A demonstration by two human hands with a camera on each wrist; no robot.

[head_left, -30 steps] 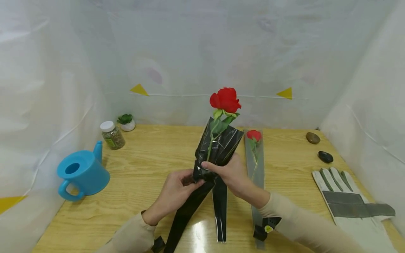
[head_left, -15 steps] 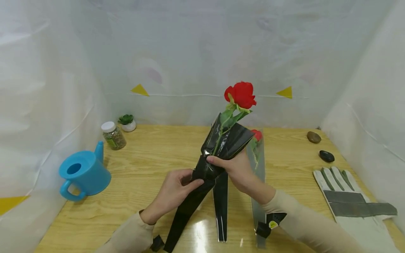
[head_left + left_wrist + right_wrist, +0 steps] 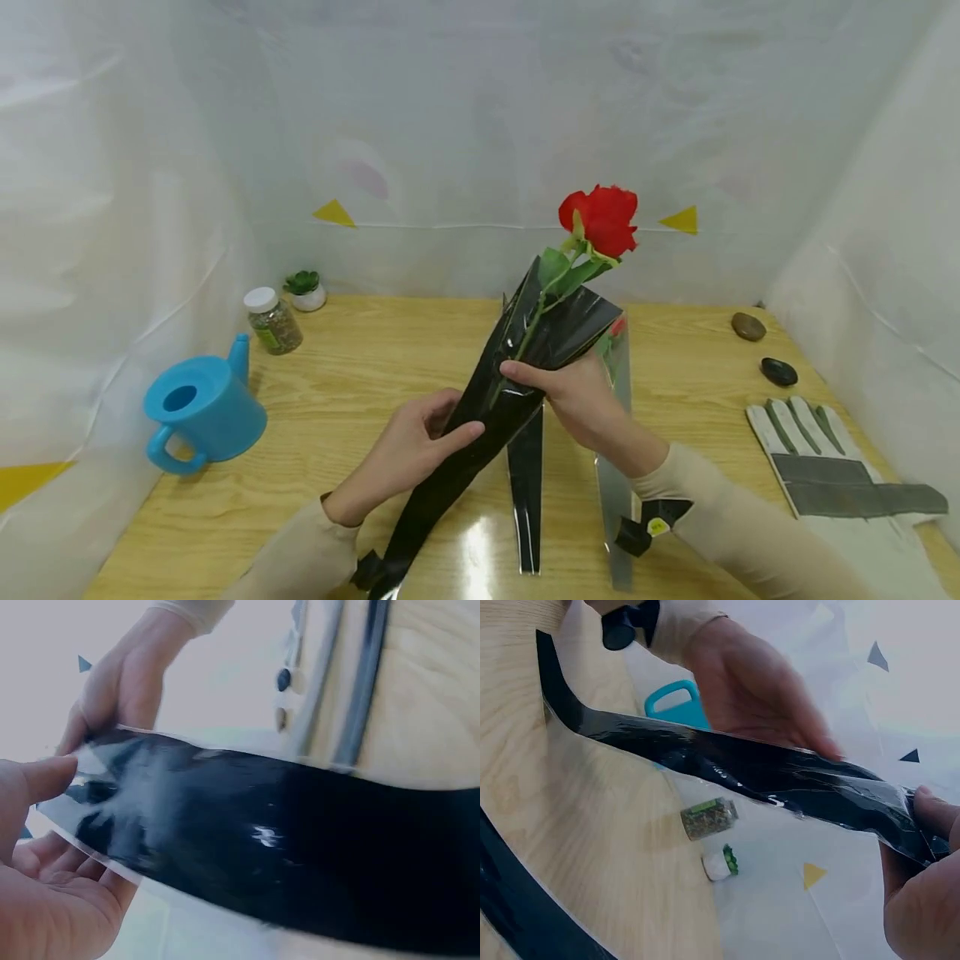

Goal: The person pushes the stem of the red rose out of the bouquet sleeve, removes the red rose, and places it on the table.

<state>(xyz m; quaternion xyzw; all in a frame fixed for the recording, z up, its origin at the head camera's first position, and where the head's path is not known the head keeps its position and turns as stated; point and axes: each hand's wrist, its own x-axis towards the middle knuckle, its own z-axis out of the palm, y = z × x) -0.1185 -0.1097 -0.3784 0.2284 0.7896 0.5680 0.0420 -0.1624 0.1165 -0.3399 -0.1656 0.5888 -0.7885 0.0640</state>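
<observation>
A red rose with green leaves leans to the upper right, its bloom standing out of a glossy black flower sleeve. My right hand grips the sleeve and the stem inside it, thumb across the front. My left hand lies along the sleeve's left side, thumb straight and fingers relaxed; the right wrist view shows this left hand beside the plastic. Below my hands the sleeve runs down to the lower left, its tail bent on the table in the right wrist view. The stem's lower end is hidden in black plastic.
Another black sleeve lies on the table, with a clear sleeve holding a second rose to its right. A blue watering can, a lidded jar and a small potted succulent stand left. Two stones and gloves lie right.
My right hand has carried the rose up and to the right. The sleeve, bunched between my hands before, is now drawn out straight, and my left hand's hold has loosened.
</observation>
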